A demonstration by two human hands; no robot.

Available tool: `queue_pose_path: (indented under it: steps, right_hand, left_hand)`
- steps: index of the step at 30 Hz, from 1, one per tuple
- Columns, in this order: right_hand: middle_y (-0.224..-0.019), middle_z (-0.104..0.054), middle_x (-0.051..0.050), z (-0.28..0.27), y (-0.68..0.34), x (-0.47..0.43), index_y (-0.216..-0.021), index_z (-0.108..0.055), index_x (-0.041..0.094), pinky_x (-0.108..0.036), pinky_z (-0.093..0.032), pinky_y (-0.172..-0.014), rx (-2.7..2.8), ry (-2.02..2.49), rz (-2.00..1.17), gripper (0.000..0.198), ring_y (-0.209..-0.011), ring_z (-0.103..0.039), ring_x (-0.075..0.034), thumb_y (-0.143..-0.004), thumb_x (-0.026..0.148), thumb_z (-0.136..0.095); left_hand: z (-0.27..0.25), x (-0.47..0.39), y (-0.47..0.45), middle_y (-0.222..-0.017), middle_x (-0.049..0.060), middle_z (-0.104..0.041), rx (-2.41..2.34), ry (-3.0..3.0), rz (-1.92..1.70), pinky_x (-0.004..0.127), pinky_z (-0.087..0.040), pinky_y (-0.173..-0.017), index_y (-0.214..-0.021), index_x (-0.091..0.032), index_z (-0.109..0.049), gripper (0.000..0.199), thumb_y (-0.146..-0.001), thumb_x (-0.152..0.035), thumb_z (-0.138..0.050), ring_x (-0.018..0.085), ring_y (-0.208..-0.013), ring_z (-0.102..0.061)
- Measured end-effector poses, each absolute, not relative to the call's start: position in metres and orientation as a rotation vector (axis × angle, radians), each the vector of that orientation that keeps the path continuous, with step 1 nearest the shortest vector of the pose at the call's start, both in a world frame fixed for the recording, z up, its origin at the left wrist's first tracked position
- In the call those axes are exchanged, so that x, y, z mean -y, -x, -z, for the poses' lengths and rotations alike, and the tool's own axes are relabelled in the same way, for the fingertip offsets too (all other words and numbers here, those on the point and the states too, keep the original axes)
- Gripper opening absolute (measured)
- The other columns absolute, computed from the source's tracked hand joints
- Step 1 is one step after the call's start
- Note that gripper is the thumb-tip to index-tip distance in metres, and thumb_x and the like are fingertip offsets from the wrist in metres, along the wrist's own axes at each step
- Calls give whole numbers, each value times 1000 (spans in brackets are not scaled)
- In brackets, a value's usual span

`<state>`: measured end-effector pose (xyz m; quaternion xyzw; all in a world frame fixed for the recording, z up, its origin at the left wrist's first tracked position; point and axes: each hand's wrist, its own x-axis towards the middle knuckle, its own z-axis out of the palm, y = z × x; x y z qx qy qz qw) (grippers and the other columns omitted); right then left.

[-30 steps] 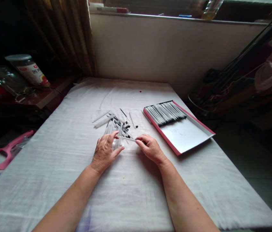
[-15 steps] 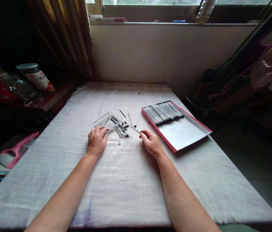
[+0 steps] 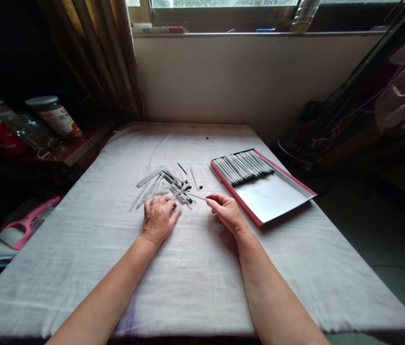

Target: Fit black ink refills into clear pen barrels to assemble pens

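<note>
Head view: right hand (image 3: 225, 211) grip closed, finger and thumb pinching one end of a slim pen tube (image 3: 197, 195); far end points left, over the loose pile's right side. Left hand (image 3: 159, 215) at the pile's near edge, thumb apart from bent fingers, grip part open; can't tell if fingertips touch the clear pen barrels (image 3: 145, 195). Red-edged box (image 3: 281, 199) of black-tipped pens (image 3: 243, 167) right, on cloth-covered desk (image 3: 191, 292).

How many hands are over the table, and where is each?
2: the left hand at the near edge of the loose pen parts, and the right hand between that pile and the red-edged tray, pinching a slim rod. No other hand is visible.
</note>
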<state>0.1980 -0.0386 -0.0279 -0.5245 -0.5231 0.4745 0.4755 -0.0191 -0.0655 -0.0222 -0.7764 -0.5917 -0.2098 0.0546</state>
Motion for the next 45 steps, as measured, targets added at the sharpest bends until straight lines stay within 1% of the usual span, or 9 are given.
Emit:
queue_pose_path:
  steps: [2,4,8,12,20,25,29,35,45]
  right_hand:
    - [-61,-63,-1,24,-200,39,-77,-71,16,-24,-42,-48,1243,1263,-1220,32,-51,-49,-11,-64,46,-70]
    - [-57,-60,1,21,-202,40,-73,-70,16,-23,-39,-46,1237,1257,-1278,32,-48,-46,-10,-62,46,-71]
    - [-55,-57,3,17,-203,43,-72,-70,16,-22,-34,-44,1271,1247,-1379,30,-45,-42,-8,-62,44,-71]
    - [-54,-56,3,14,-200,46,-70,-69,16,-21,-34,-44,1284,1237,-1407,28,-45,-42,-8,-62,43,-72]
    - [-55,-58,2,15,-197,46,-69,-69,17,-22,-35,-46,1375,1234,-1362,25,-48,-45,-9,-65,42,-70]
    - [-58,-60,2,15,-199,47,-71,-70,17,-23,-38,-51,1457,1212,-1369,21,-53,-49,-10,-68,37,-68]
    - [-65,-66,0,16,-202,47,-74,-73,17,-25,-42,-56,1591,1196,-1385,20,-59,-56,-13,-71,36,-67]
    - [-77,-74,-4,19,-199,48,-77,-75,18,-28,-48,-66,1725,1228,-1313,19,-70,-65,-18,-75,35,-66]
    - [-75,-74,-3,22,-192,45,-77,-75,17,-25,-48,-66,1801,1215,-1281,18,-70,-65,-16,-78,31,-64]
  left_hand:
    - [24,65,22,-101,8,-70,1760,2351,658,44,-35,-86,-88,-21,-66,11,-86,-30,-59,28,-99,-58]
    - [26,66,27,-102,8,-71,1734,2331,705,43,-35,-86,-93,-22,-64,12,-89,-27,-54,27,-99,-59]
    - [29,68,38,-96,8,-72,1715,2298,822,40,-36,-85,-100,-20,-62,18,-93,-28,-47,25,-94,-62]
    - [28,69,41,-93,8,-73,1693,2331,881,39,-37,-85,-99,-21,-64,19,-94,-29,-47,24,-90,-64]
    - [27,71,36,-94,6,-74,1653,2397,875,39,-37,-88,-101,-21,-63,19,-94,-30,-48,24,-94,-65]
    - [28,72,34,-96,7,-73,1604,2475,928,40,-41,-89,-104,-21,-65,21,-94,-31,-49,24,-95,-65]
    - [31,72,33,-100,8,-72,1538,2663,1062,36,-49,-86,-110,-20,-66,25,-94,-29,-49,22,-94,-65]
    - [34,72,32,-96,6,-72,1593,2797,1216,30,-53,-82,-105,-22,-71,22,-91,-24,-53,18,-89,-67]
    - [38,71,37,-90,5,-72,1528,2802,1363,27,-54,-76,-104,-24,-73,23,-89,-20,-56,16,-84,-66]
